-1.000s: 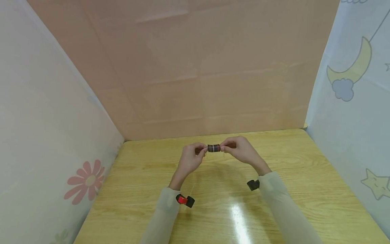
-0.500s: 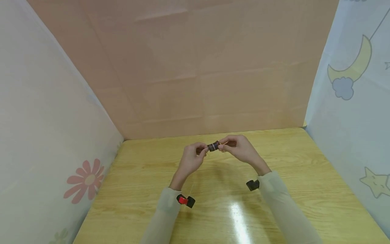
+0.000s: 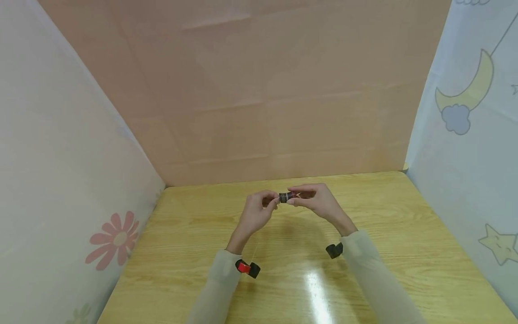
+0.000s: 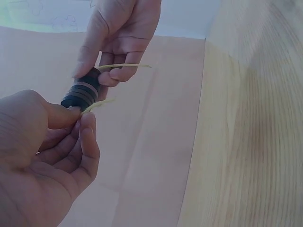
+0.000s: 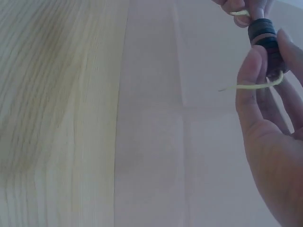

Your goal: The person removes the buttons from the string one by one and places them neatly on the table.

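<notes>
A short roll of dark, stacked rings (image 3: 283, 198), with a paler band and a reddish right end, is held above the table between both hands. A thin yellow cord (image 5: 253, 87) pokes out at each end of it. My left hand (image 3: 255, 210) pinches the roll's left end where one cord tail comes out. At the other end, my right hand (image 3: 323, 203) grips the roll between thumb and fingers. Seen from the left wrist, the rings (image 4: 84, 92) slant between the two hands, and a cord tail (image 4: 125, 65) sticks out past the right fingers.
A wood-grain table (image 3: 194, 252) lies beneath, with a bright light reflection near its front. A tan panel (image 3: 259, 99) closes the back. Printed white panels stand at the left (image 3: 60, 157) and right (image 3: 465, 180). Black straps (image 3: 334, 250) hang at the wrists.
My right fingers have slid inward from the cord at the roll's right end to grip the ring stack itself. The roll tilted up at the right, then came nearly level. My left hand shifted slightly right.
</notes>
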Tool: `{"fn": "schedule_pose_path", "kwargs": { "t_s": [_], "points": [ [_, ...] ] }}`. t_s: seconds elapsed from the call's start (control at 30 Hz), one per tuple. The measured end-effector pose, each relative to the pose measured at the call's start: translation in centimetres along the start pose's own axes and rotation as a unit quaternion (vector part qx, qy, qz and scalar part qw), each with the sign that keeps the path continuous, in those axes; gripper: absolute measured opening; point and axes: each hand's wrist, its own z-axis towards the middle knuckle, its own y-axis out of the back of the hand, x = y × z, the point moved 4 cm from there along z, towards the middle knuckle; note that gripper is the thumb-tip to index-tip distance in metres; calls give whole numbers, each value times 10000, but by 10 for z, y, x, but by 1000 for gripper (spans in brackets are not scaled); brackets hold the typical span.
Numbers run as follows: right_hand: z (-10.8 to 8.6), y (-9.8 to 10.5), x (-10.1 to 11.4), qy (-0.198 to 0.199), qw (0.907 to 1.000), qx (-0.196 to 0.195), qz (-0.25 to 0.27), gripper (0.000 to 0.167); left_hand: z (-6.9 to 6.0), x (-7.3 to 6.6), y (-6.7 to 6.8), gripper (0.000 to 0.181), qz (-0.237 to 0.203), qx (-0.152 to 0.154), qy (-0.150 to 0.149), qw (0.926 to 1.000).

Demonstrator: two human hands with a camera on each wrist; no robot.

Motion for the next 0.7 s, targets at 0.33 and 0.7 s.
{"fn": "schedule_pose_path", "kwargs": {
  "t_s": [0.33,0.7],
  "points": [
    [2,-7,-3,-264,9990,226,284,55,-4,4,-10,14,-341,111,63,9993],
    [2,-14,-8,-248,9971,468,548,54,-5,7,-11,15,-348,198,117,9991]
  ]
}}
